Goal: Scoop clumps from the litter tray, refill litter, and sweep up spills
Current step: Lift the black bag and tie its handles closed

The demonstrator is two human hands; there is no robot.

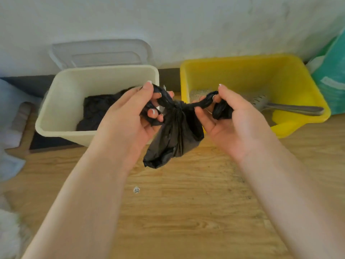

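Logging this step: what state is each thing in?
Black bag: held up, neck knotted, ends pulled apart.
Left hand: grips one end.
Right hand: grips the other.
Cream bin: open, black liner inside.
Lid: off, against wall.
Yellow tray: holds litter.
Scoop: lying in tray.

A wooden floor (186, 212) was seen, on which a cream bin (56, 126) and a yellow litter tray (291, 128) were set side by side, apart; a small round bit (136, 189) was left nearer.

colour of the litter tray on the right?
Bright yellow: the litter tray shows it best in the head view, with grey litter and a metal scoop inside.
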